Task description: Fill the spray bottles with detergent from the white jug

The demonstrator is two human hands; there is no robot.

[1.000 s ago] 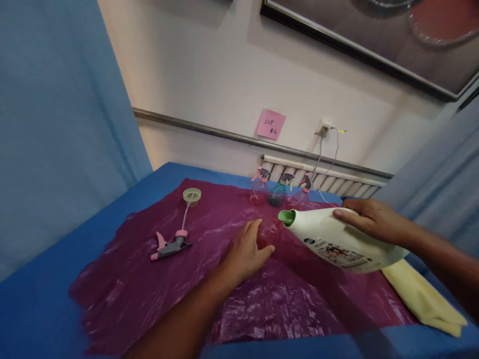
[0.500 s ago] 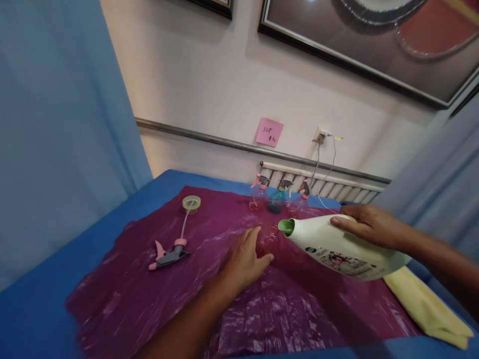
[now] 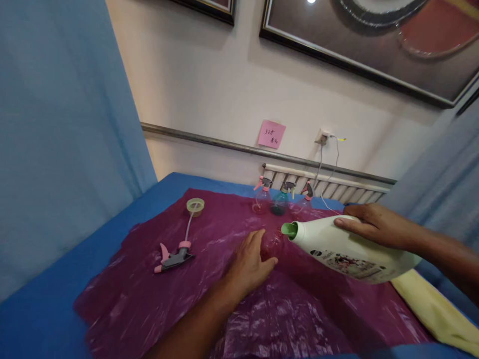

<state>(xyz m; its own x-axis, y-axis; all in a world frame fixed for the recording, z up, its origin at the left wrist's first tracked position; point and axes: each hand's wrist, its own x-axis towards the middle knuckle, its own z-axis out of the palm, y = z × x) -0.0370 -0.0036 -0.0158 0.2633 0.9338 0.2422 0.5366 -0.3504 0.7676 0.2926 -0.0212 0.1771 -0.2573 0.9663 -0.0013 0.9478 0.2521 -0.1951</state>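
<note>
My right hand (image 3: 377, 227) grips a large pale-green detergent bottle (image 3: 329, 234) from above and holds it tilted nearly flat. Its green pouring spout (image 3: 288, 230) points left, right beside the mouth of a small clear spray bottle without its head (image 3: 272, 243). Around the left side of that small bottle curve the fingers and thumb of my left hand (image 3: 249, 264). I cannot make out any liquid coming from the spout. A grey and pink trigger spray head (image 3: 177, 258) lies to the left, its tube end resting in a pale yellow ring-shaped dish (image 3: 195, 205).
Behind stand three spray bottles: two clear with pink parts (image 3: 262, 202) (image 3: 304, 205), one teal (image 3: 280, 203). Purple plastic sheeting (image 3: 157, 304) covers the blue table (image 3: 41, 299). A yellow cloth (image 3: 434, 309) lies at right. Wall, radiator (image 3: 337, 187) and blue curtains (image 3: 67, 124) surround it.
The whole view has shifted slightly, so everything appears a little further right and lower. Both hands and the tilted detergent bottle keep nearly the same places relative to the small bottle.
</note>
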